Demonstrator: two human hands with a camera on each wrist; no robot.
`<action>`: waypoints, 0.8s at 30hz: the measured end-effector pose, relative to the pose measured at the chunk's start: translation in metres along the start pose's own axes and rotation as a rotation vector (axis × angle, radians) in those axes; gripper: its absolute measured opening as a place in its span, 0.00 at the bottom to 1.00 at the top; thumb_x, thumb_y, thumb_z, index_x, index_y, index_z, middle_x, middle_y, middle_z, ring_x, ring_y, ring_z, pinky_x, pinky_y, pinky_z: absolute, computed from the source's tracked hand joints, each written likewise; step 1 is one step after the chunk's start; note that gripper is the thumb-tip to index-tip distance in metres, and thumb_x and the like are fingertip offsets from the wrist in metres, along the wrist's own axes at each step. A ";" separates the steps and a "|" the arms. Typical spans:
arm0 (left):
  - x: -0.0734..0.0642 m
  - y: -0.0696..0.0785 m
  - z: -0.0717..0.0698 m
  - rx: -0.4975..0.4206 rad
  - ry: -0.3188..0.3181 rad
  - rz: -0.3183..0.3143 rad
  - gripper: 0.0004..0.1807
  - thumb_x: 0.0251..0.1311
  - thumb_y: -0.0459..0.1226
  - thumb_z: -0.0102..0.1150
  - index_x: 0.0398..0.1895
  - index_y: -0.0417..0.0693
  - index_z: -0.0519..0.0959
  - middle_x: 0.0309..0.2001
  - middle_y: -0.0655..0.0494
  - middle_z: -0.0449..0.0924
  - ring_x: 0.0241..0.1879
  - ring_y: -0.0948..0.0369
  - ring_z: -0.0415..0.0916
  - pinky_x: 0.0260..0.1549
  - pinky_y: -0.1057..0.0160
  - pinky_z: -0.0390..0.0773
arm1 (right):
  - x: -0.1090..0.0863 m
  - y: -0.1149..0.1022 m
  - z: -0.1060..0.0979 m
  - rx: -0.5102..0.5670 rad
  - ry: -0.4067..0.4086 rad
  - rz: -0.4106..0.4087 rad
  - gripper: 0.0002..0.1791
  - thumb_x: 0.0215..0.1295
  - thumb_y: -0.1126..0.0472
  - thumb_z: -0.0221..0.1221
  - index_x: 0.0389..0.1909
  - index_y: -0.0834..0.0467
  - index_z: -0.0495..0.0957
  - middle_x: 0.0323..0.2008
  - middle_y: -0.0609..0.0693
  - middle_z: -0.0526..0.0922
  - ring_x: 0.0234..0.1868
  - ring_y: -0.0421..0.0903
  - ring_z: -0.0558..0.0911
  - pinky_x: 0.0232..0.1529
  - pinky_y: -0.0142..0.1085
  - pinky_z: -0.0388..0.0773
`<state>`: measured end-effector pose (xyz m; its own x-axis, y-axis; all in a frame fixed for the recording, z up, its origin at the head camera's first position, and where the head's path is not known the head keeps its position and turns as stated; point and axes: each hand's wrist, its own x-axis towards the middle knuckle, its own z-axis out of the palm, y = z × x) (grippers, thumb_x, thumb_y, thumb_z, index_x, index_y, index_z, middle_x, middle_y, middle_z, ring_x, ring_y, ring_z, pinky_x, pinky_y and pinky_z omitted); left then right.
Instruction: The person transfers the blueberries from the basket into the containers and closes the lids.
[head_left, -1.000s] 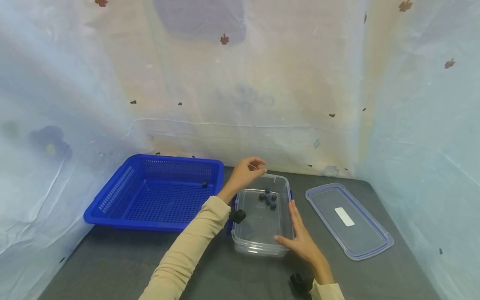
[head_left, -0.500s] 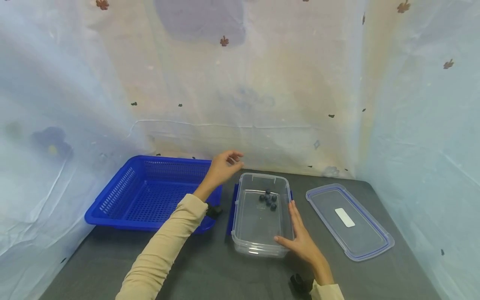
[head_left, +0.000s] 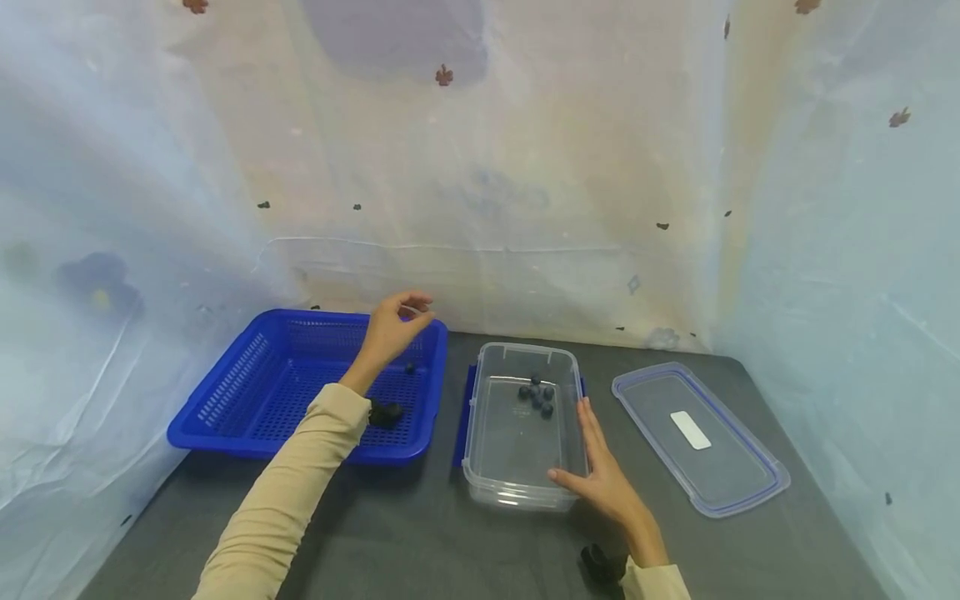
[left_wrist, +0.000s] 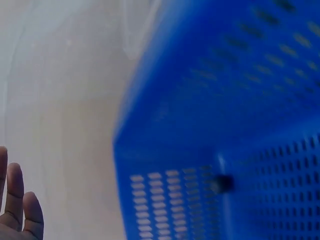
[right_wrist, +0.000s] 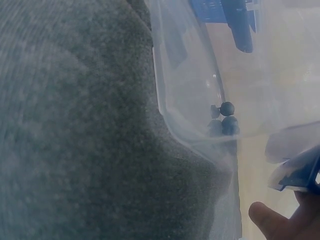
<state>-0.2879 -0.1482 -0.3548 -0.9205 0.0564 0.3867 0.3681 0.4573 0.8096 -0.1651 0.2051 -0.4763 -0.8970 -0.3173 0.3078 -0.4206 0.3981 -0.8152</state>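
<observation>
Over the back right part of a blue plastic basket (head_left: 438, 392), my left hand (head_left: 390, 329) hovers with loosely bent fingers and nothing visible in them. One dark blueberry (head_left: 410, 367) lies on the basket floor just below it; the left wrist view shows that blueberry (left_wrist: 222, 184) near a basket wall, blurred. My right hand (head_left: 611, 483) rests along the right side of a clear plastic food container (head_left: 517, 467), thumb at the rim and fingers extended. Several blueberries (head_left: 536, 396) sit clustered inside the container, and blueberries (right_wrist: 227, 117) show through its wall in the right wrist view.
The container's blue side latch (head_left: 465, 417) hangs folded out between it and the basket. To the right lies a clear lid (head_left: 720, 467) with a blue seal and a white label. A plastic sheet (head_left: 525, 275) hangs behind the dark grey table (head_left: 450, 550).
My left hand has moved left from above the container, across the gap, to above the basket. My right hand stays at the container's side. The blueberries in the container look unchanged.
</observation>
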 end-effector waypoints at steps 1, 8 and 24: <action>0.000 -0.004 -0.002 -0.004 0.010 -0.012 0.12 0.62 0.35 0.63 0.49 0.43 0.81 0.43 0.47 0.80 0.42 0.51 0.77 0.39 0.52 0.77 | 0.000 -0.001 0.000 -0.004 0.001 0.001 0.61 0.49 0.60 0.72 0.76 0.63 0.39 0.76 0.61 0.36 0.73 0.66 0.41 0.61 0.70 0.44; -0.002 -0.033 -0.008 -0.046 0.097 -0.123 0.12 0.62 0.34 0.63 0.48 0.40 0.81 0.42 0.45 0.80 0.43 0.50 0.77 0.43 0.52 0.75 | -0.003 -0.005 0.000 -0.005 0.001 0.008 0.61 0.50 0.59 0.72 0.76 0.62 0.39 0.76 0.59 0.35 0.73 0.65 0.40 0.61 0.70 0.42; -0.012 -0.080 -0.004 -0.003 0.107 -0.444 0.15 0.61 0.36 0.64 0.48 0.35 0.79 0.48 0.39 0.78 0.51 0.45 0.73 0.52 0.47 0.71 | -0.007 -0.007 0.005 -0.016 0.007 0.023 0.61 0.51 0.57 0.71 0.76 0.63 0.39 0.76 0.60 0.35 0.73 0.65 0.40 0.61 0.70 0.42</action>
<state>-0.3054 -0.1889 -0.4222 -0.9705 -0.2368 0.0458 -0.0581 0.4139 0.9085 -0.1551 0.2002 -0.4755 -0.9073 -0.3021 0.2925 -0.4020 0.4189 -0.8142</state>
